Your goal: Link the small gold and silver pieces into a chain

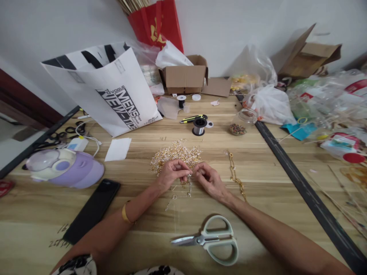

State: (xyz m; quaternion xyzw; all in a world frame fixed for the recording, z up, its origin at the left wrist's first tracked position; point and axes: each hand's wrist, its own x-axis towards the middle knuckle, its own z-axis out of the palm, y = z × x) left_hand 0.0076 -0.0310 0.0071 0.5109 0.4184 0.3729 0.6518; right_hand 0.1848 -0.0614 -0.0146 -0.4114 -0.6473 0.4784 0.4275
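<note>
My left hand point(172, 175) pinches one end of a thin silver chain point(189, 189), which hangs from the fingertips and trails onto the wooden table. Close beside it, my right hand point(211, 182) has thumb and fingers pressed together; whatever they hold is too small to make out. Just behind both hands lies a heap of gold and silver chain pieces point(179, 151). A gold chain point(235, 173) is stretched out to the right of my right hand. Nearer to me rest open-bladed scissors point(213, 238) with pale green handles.
At the left are a black phone point(93, 210), a purple bottle point(69, 168) and a white paper bag point(111, 91). Further back stand a wire spool point(198, 126), a yellow-black utility knife point(192, 118), a bead jar point(239, 124) and a cardboard box point(186, 77). Plastic bags point(269, 103) crowd the right.
</note>
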